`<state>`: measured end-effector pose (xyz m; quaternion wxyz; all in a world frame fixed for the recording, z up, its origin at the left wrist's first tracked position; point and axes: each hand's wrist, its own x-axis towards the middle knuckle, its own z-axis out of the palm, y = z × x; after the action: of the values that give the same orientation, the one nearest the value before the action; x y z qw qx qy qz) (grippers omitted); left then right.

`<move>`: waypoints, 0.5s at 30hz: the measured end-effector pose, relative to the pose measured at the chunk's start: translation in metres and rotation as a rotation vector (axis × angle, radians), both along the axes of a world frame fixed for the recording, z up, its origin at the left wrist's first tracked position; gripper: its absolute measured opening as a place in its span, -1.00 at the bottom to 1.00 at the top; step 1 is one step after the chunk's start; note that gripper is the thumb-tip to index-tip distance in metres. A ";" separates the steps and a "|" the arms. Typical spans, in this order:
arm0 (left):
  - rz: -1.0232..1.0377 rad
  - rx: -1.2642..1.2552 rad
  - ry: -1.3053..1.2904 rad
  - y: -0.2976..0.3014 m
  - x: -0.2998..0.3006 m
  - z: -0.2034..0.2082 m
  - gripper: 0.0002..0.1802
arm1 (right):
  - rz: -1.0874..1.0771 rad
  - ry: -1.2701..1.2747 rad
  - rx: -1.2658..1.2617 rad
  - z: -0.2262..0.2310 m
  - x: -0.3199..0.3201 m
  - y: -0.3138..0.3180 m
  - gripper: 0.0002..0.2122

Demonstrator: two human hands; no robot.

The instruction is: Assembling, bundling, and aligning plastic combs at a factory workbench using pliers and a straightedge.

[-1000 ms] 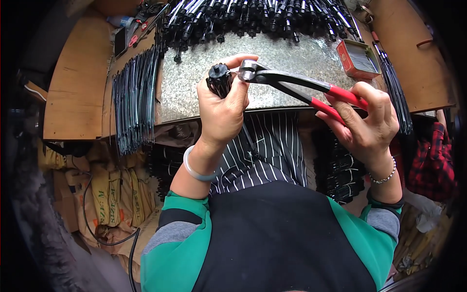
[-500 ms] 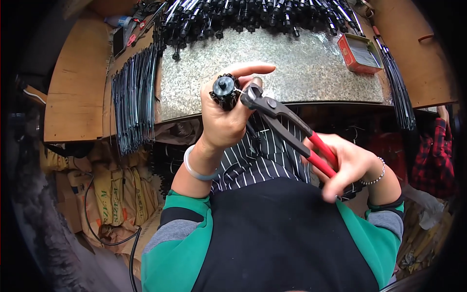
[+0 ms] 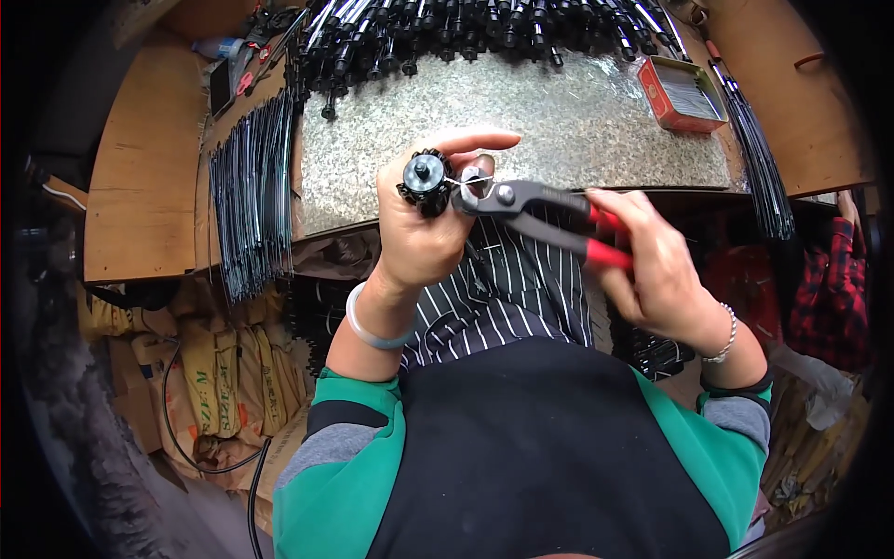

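Observation:
My left hand [image 3: 414,238] is closed around a black umbrella frame [image 3: 424,171], its round grey end facing up and notched black parts ringing it. The index finger sticks out to the right. A thin silvery wire [image 3: 451,180] runs from the frame's side to the jaws of the pincers [image 3: 533,197], beside my left thumb. Black jaws point left and red-sleeved handles reach right. My right hand [image 3: 659,270] is wrapped round those handles, which lie nearly level. Its fingertips are partly hidden behind them.
Long frames with black ends [image 3: 447,37] are heaped at the back of the speckled worktop [image 3: 549,121]. Bundled dark ribs [image 3: 251,186] hang over the left edge, more ribs [image 3: 759,158] at the right. A red tin [image 3: 684,110] holds thin wires. Sacks [image 3: 223,373] stand below left.
The pincers have swung up from a steep slant to nearly level, and my right hand has risen with the handles. My left hand keeps the umbrella frame almost in place.

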<state>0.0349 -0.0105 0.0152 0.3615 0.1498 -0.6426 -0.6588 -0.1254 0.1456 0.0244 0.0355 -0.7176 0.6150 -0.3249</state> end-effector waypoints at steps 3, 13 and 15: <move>-0.129 -0.107 0.102 -0.005 -0.003 -0.003 -0.62 | 0.241 -0.504 0.415 0.006 -0.009 0.005 -0.53; -0.009 0.060 0.021 0.001 -0.007 -0.008 -0.76 | 0.155 -0.294 0.190 -0.013 0.003 -0.002 -0.39; -0.021 0.038 0.021 0.002 -0.006 -0.010 -0.73 | 0.208 -0.300 0.272 -0.009 -0.001 -0.003 -0.45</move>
<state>0.0284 -0.0089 0.0051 0.3584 0.1429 -0.6274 -0.6764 -0.1262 0.1428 0.0153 0.2563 -0.7093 0.5639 -0.3366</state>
